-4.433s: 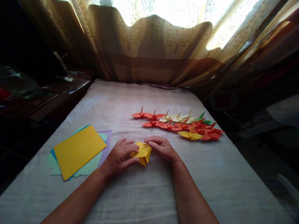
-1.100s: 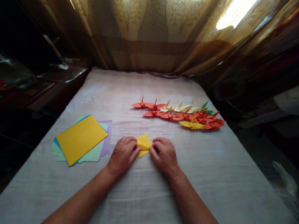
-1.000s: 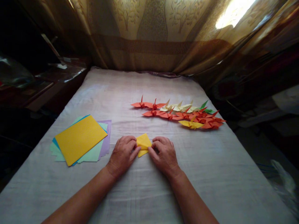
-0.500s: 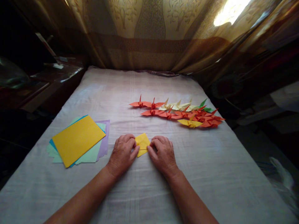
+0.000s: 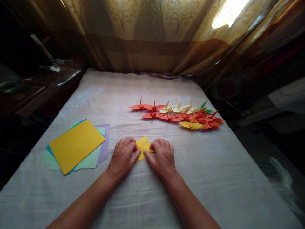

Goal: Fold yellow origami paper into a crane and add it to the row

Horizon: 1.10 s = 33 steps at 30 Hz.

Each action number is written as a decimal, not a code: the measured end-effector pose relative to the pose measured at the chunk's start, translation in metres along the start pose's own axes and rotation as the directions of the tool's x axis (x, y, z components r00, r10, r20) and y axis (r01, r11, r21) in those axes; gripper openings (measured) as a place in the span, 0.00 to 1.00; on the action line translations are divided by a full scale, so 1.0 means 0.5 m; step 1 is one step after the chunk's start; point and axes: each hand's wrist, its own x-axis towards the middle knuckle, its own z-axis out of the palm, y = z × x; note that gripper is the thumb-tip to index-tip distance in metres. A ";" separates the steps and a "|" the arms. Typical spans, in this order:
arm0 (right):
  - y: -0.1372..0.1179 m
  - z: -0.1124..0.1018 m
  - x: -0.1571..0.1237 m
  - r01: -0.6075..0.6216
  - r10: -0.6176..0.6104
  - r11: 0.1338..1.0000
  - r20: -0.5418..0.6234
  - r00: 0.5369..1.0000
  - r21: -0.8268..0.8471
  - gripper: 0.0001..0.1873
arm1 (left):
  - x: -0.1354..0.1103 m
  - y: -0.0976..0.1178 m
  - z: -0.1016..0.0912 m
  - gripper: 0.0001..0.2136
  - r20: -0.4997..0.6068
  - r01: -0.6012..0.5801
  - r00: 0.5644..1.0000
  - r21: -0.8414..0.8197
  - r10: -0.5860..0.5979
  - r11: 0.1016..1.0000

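A small folded yellow paper (image 5: 143,144) lies on the white cloth-covered table (image 5: 147,194), pointed like a diamond. My left hand (image 5: 123,157) presses its left edge with curled fingers and thumb. My right hand (image 5: 162,158) pinches and presses its right and lower edge. Both hands rest on the cloth and cover part of the paper.
A stack of coloured sheets (image 5: 75,146), yellow on top, lies to the left. Several finished paper cranes (image 5: 181,114), orange, cream, yellow and green, sit in rows beyond my right hand. Patterned curtains (image 5: 152,38) hang behind the table. A dark side table (image 5: 40,89) stands left.
The paper has gone from a loose, raised fold to a flat diamond. My hands have closed in on it from both sides. The view has dipped and drifted slightly.
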 end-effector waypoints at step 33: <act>0.052 0.010 0.021 0.145 -0.136 0.967 -0.056 0.989 0.211 0.20 | -0.038 0.010 -0.003 0.09 -0.024 -0.289 0.953 0.241 0.303 0.926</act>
